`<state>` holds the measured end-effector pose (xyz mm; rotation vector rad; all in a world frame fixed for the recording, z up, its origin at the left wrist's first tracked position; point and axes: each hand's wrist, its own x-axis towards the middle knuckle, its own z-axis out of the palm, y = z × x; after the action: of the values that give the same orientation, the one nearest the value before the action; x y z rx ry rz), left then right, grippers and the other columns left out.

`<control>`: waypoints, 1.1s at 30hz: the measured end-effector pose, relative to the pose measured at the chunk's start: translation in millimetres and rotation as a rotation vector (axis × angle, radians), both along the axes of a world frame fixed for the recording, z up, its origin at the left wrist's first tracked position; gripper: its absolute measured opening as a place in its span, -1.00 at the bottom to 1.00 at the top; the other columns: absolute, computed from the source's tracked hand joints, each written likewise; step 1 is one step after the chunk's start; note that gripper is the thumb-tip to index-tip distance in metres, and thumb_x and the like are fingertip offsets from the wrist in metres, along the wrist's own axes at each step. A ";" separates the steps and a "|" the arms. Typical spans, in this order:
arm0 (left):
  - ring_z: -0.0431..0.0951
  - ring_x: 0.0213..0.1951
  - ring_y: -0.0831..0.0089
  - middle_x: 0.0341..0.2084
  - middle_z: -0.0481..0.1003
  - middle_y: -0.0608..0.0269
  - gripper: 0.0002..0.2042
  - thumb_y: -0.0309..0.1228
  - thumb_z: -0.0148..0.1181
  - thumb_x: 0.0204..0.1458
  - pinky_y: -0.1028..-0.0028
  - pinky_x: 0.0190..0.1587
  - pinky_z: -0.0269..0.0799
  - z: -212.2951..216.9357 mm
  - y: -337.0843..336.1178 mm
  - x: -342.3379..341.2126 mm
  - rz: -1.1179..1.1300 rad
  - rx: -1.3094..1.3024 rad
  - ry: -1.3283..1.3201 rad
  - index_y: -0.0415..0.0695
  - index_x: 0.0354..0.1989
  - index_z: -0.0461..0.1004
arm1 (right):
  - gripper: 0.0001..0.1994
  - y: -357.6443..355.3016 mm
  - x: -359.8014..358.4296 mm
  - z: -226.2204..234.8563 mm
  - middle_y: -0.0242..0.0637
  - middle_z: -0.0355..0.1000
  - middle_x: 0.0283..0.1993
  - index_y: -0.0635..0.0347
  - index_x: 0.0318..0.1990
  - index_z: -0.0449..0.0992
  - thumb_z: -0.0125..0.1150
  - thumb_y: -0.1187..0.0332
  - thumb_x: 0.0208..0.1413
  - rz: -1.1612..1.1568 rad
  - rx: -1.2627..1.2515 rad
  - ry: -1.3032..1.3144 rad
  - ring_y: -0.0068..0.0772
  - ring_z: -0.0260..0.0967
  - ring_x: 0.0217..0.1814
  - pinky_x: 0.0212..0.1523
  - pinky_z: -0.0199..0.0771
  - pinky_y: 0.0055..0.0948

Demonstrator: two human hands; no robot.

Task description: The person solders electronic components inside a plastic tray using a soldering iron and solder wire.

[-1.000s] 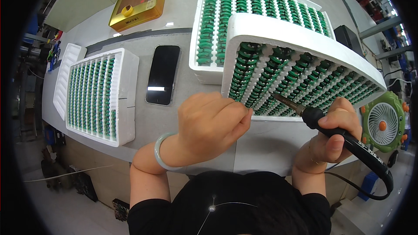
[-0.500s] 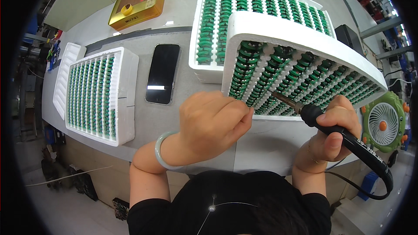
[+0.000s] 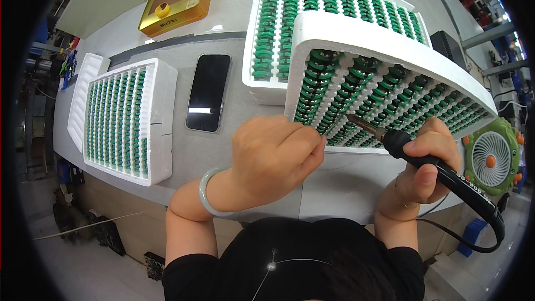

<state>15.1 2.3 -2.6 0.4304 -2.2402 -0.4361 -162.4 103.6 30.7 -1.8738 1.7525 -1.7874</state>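
Observation:
My right hand (image 3: 432, 161) is wrapped round the black handle of a soldering iron (image 3: 448, 175). The iron's metal tip points up and left, against the green ring-shaped parts (image 3: 359, 83) set in rows in a tilted white foam tray (image 3: 384, 32). In front of that tray's lower left corner is my left hand (image 3: 276, 150), its fingers closed in a pinch. What the pinch holds, if anything, is too small to make out. A pale bangle circles the left wrist.
Behind the tilted tray lies another foam tray (image 3: 249, 72) of green parts. Further left are a phone (image 3: 209, 93), a smaller filled foam tray (image 3: 161, 150) and a yellow transparent box (image 3: 178, 8). A green fan (image 3: 490, 159) stands at the right, near the iron's cable.
Almost nothing differs. The soldering iron and right hand have shifted very slightly, and the tip stays among the same rows of green parts.

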 end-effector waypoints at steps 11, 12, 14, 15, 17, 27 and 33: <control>0.26 -0.73 0.45 -0.79 0.28 0.37 -0.85 -0.51 0.22 -0.39 0.49 -0.69 0.10 -3.2 1.3 -2.0 0.021 -0.022 0.001 -0.11 -0.68 0.33 | -0.55 -0.6 0.4 -0.8 -0.39 0.19 -0.73 0.20 -0.56 0.43 0.03 -0.08 -0.07 0.019 -0.017 -0.018 -0.51 0.07 -0.69 -0.67 -0.05 -0.56; 0.26 -0.74 0.45 -0.79 0.28 0.37 -0.85 -0.51 0.22 -0.39 0.49 -0.69 0.10 -3.3 1.4 -2.2 0.024 -0.021 0.003 -0.11 -0.68 0.33 | -0.55 -0.5 0.3 -0.7 -0.39 0.19 -0.73 0.20 -0.56 0.43 0.03 -0.08 -0.07 0.019 -0.017 -0.019 -0.51 0.07 -0.69 -0.67 -0.05 -0.56; 0.26 -0.74 0.45 -0.79 0.28 0.38 -0.85 -0.50 0.22 -0.39 0.49 -0.69 0.10 -3.4 1.4 -2.4 0.027 -0.020 0.005 -0.11 -0.69 0.33 | -0.55 -0.2 -0.3 -0.4 -0.39 0.20 -0.72 0.20 -0.56 0.43 0.03 -0.08 -0.07 0.020 -0.007 -0.016 -0.52 0.07 -0.69 -0.67 -0.04 -0.56; 0.26 -0.74 0.45 -0.79 0.27 0.38 -0.85 -0.50 0.22 -0.39 0.49 -0.69 0.10 -3.3 1.3 -2.6 0.027 -0.026 0.004 -0.11 -0.69 0.33 | -0.55 -0.3 -0.5 -0.6 -0.39 0.20 -0.72 0.20 -0.56 0.43 0.03 -0.08 -0.07 0.019 -0.007 -0.017 -0.52 0.07 -0.69 -0.67 -0.04 -0.56; 0.26 -0.74 0.45 -0.80 0.27 0.38 -0.85 -0.50 0.22 -0.39 0.49 -0.69 0.10 -2.9 1.5 -2.7 0.027 -0.031 0.003 -0.11 -0.69 0.33 | -0.55 -0.5 -0.7 -0.9 -0.39 0.21 -0.72 0.20 -0.56 0.43 0.03 -0.08 -0.07 0.023 -0.017 -0.011 -0.51 0.07 -0.69 -0.67 -0.04 -0.57; 0.27 -0.73 0.47 -0.80 0.29 0.39 -0.87 -0.51 0.20 -0.42 0.51 -0.69 0.11 -3.8 2.4 -4.0 0.039 -0.034 0.014 -0.10 -0.70 0.35 | -0.55 -0.7 -0.8 -1.3 -0.39 0.21 -0.73 0.20 -0.56 0.43 0.04 -0.08 -0.07 0.026 -0.021 -0.013 -0.51 0.07 -0.69 -0.67 -0.04 -0.57; 0.28 -0.73 0.47 -0.79 0.30 0.40 -0.88 -0.51 0.20 -0.41 0.50 -0.68 0.11 -3.0 2.0 -3.7 0.042 -0.028 0.015 -0.09 -0.69 0.35 | -0.54 -1.3 0.7 -0.5 -0.39 0.20 -0.72 0.20 -0.56 0.42 0.03 -0.08 -0.06 0.018 -0.013 -0.009 -0.51 0.08 -0.69 -0.67 -0.04 -0.57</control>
<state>11.4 4.4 -5.5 0.4568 -2.2159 -0.3843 -161.8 102.2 30.2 -1.8773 1.7203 -1.8027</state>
